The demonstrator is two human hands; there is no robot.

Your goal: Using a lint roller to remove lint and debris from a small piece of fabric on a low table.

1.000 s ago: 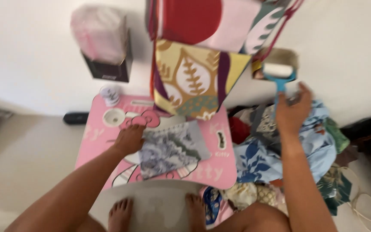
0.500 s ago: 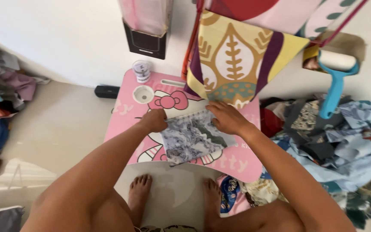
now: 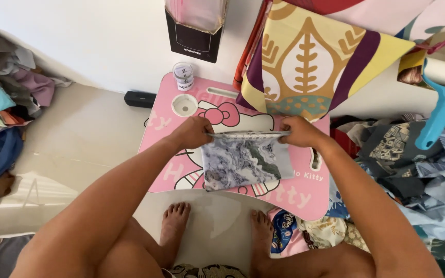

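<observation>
My fingers (image 3: 202, 135) pinched the grey marbled cloth (image 3: 245, 162) by both top corners above the pink counter (image 3: 305, 198); a loosened pinch might have dropped one corner.

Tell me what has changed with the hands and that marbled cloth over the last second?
The right hand came down from the blue lint roller and took the far right edge of the grey marbled fabric piece. Both hands now pinch and lift that far edge. The left hand stayed on the cloth; the pink lap table stayed put.
</observation>
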